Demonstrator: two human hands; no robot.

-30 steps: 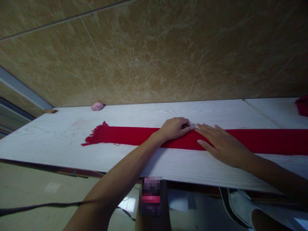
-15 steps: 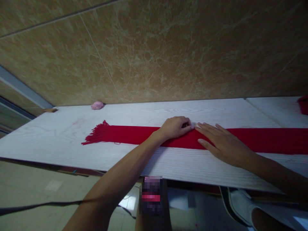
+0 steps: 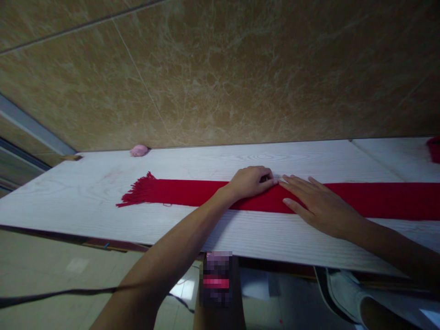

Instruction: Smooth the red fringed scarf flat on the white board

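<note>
A long red scarf (image 3: pixel 185 192) lies stretched from left to right, with a fringe (image 3: pixel 139 190) at its left end. Near its middle, my left hand (image 3: pixel 252 181) rests on the cloth, fingers curled and thumb closed in on the far edge. My right hand (image 3: pixel 316 206) lies flat across the scarf just to the right, fingers stretched out. The fingertips of both hands nearly meet at the far edge. The scarf's right end runs out of view.
The scarf is on a white wood-grain tabletop (image 3: pixel 103 206) against a brown marbled wall (image 3: pixel 220 73). A small pink object (image 3: pixel 139 150) sits by the wall. Dark red cloth (image 3: pixel 433 150) shows at the far right. A shoe (image 3: pixel 343 291) is below the near edge.
</note>
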